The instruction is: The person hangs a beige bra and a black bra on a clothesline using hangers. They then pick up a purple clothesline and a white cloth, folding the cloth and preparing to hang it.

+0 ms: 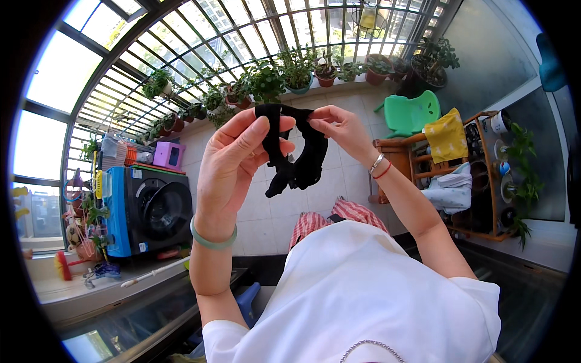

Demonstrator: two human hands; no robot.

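Note:
A black cloth band (313, 158) hangs as a loop in front of my chest, with a short knotted or folded tail at its lower end. My left hand (233, 148) grips the loop's left side, thumb in front and fingers behind. At the upper right, my right hand (344, 130) pinches the band between thumb and fingertips. Floor tiles show through the opening of the loop. I cannot tell exactly what kind of article the band is.
A black front-loading washing machine (158, 209) stands at the left, a purple stool (169, 155) beyond it. Potted plants (266, 81) line the barred window. At the right are a green chair (411, 114) and a wooden rack (493, 175) with a yellow cloth (446, 136).

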